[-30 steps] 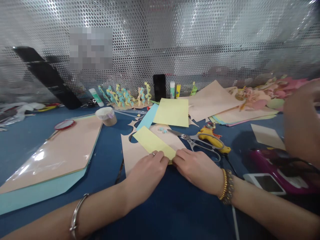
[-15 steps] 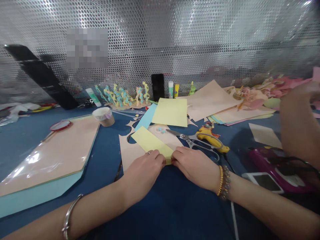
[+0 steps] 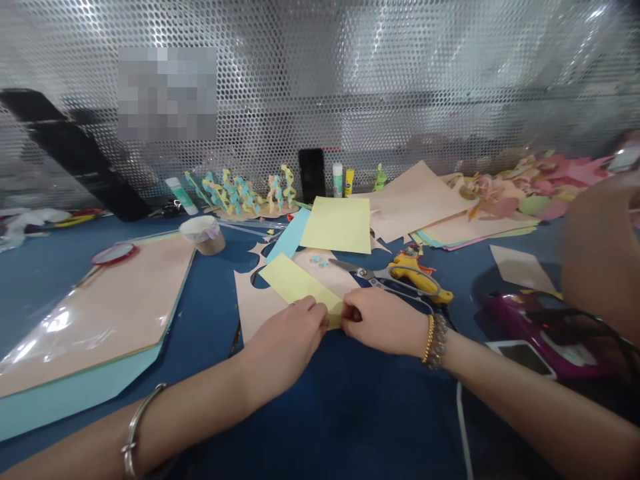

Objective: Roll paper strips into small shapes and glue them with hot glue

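A strip of yellow paper (image 3: pixel 295 280) lies slantwise over a cut beige sheet (image 3: pixel 250 307), its near end folded up. My left hand (image 3: pixel 295 330) pinches that near end, fingers pressed together. On the other side of the same end, my right hand (image 3: pixel 383 320) grips the edge between thumb and curled forefinger. Small blue paper bits (image 3: pixel 319 261) rest on the beige sheet. Just beyond my right hand are scissors (image 3: pixel 367 273), partly over a yellow glue gun (image 3: pixel 415 270). A square yellow sheet (image 3: pixel 337 225) and a blue sheet (image 3: pixel 287 235) lie farther back.
At left, a paper cup (image 3: pixel 207 240) stands beside a plastic-covered stack of paper (image 3: pixel 135 300). Glue sticks (image 3: pixel 338 180), a phone (image 3: pixel 312 175) and twisted paper pieces (image 3: pixel 240 190) line the back. On the right are a purple device (image 3: pixel 545 333) and another person's arm (image 3: pixel 603 247).
My right hand has shifted slightly, its forefinger now curled more at the strip's folded end. My left hand keeps its hold. The whole view has moved a little, and the other person's arm has moved.
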The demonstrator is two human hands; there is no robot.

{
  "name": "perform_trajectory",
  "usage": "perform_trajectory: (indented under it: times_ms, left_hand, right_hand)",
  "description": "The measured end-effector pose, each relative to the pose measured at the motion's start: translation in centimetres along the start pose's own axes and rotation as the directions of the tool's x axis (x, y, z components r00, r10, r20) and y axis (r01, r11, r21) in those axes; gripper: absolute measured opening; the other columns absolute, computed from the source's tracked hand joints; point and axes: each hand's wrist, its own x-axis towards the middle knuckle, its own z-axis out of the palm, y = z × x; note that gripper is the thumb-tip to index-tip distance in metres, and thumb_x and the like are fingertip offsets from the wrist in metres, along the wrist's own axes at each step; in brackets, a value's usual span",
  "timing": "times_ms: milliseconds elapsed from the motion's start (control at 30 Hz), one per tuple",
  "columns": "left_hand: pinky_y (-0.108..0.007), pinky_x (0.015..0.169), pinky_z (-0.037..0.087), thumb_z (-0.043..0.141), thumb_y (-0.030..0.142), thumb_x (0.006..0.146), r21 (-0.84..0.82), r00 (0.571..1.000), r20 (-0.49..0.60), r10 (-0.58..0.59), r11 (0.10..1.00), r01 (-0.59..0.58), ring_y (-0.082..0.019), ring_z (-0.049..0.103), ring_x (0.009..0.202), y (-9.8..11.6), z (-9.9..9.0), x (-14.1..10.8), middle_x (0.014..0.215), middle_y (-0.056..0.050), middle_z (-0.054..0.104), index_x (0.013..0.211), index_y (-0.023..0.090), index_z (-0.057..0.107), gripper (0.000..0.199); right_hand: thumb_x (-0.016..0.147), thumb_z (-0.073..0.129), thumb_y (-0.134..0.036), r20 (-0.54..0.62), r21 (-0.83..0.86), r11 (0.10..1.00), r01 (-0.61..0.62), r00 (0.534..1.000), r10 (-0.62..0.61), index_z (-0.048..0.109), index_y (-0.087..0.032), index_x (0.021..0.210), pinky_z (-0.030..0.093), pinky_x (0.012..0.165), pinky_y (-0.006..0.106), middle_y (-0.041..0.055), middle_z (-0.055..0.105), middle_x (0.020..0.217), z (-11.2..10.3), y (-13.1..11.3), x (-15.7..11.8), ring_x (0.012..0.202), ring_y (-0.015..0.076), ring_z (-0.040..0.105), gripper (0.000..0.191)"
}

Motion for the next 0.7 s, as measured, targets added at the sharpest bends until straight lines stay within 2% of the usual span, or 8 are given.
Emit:
perform_trajectory:
  times_ms: [100, 167, 300, 433, 567, 700]
  left_hand:
    - [-0.031, 0.078, 0.049, 0.04, 0.009, 0.091, -0.171, 1.0, -0.025, -0.015, 0.985, 0.01, -0.02, 0.059, 0.09, -0.3, 0.1, 0.1, 0.093, -0.006, 0.06, 0.096, 0.016, 0.058, 0.02]
    - [-0.031, 0.083, 0.049, 0.039, 0.007, 0.09, -0.192, 0.999, -0.052, 0.014, 0.981, -0.024, -0.019, 0.058, 0.096, -0.3, 0.3, -0.1, 0.099, -0.005, 0.06, 0.101, 0.018, 0.059, 0.025]
    - [-0.037, 0.08, 0.05, 0.04, 0.005, 0.089, 0.032, 0.996, -0.067, 0.06, 0.998, -0.058, -0.022, 0.058, 0.092, 0.3, 1.0, -1.0, 0.102, -0.007, 0.06, 0.111, 0.02, 0.059, 0.033]
    - [-0.042, 0.076, 0.052, 0.04, 0.007, 0.088, 0.238, 0.995, -0.023, 0.097, 0.967, -0.089, -0.028, 0.057, 0.096, 1.3, 1.4, -1.8, 0.105, -0.013, 0.059, 0.12, 0.012, 0.053, 0.036]
    - [-0.045, 0.081, 0.052, 0.039, 0.005, 0.086, 0.299, 0.994, 0.015, 0.107, 0.948, -0.107, -0.031, 0.054, 0.104, 1.8, 1.7, -2.1, 0.112, -0.016, 0.058, 0.126, 0.006, 0.049, 0.041]
    - [-0.047, 0.086, 0.05, 0.041, 0.001, 0.082, 0.302, 0.995, 0.036, 0.097, 0.948, -0.104, -0.032, 0.052, 0.108, 1.8, 1.8, -2.2, 0.118, -0.018, 0.055, 0.129, 0.004, 0.045, 0.047]
  right_hand:
    - [0.071, 0.056, -0.021, 0.017, 0.042, 0.999, 0.001, 1.0, -0.002, 0.063, -0.018, 0.068, 0.036, 0.056, 0.025, 0.0023, 0.067, 0.071, 0.0, 0.2, 0.2, 0.064, 0.0145, 0.057, 0.008]
    - [0.071, 0.056, -0.021, 0.021, 0.062, 0.998, 0.007, 1.0, -0.008, 0.064, -0.018, 0.068, 0.036, 0.057, 0.025, 0.0024, 0.067, 0.07, 0.1, 0.3, 0.3, 0.063, 0.0146, 0.058, 0.009]
    - [0.072, 0.056, -0.019, 0.004, 0.096, 0.995, 0.018, 1.0, -0.018, 0.064, -0.017, 0.069, 0.037, 0.058, 0.025, 0.003, 0.067, 0.07, 0.2, 0.4, 0.2, 0.064, 0.0148, 0.058, 0.009]
    - [0.076, 0.055, -0.016, -0.014, 0.142, 0.989, 0.04, 0.999, -0.039, 0.063, -0.017, 0.067, 0.039, 0.058, 0.023, 0.0015, 0.067, 0.068, -0.2, 0.8, 0.0, 0.063, 0.0134, 0.058, 0.013]
    - [0.083, 0.052, -0.019, -0.028, 0.173, 0.984, 0.046, 0.999, -0.041, 0.065, -0.016, 0.068, 0.038, 0.056, 0.023, 0.001, 0.065, 0.062, -0.6, 1.2, -0.3, 0.058, 0.0131, 0.057, 0.021]
    - [0.081, 0.057, -0.015, -0.035, 0.205, 0.976, 0.08, 0.997, -0.075, 0.069, -0.017, 0.076, 0.041, 0.061, 0.022, 0.0005, 0.069, 0.073, -0.5, 1.5, -0.5, 0.066, 0.0127, 0.06, 0.013]
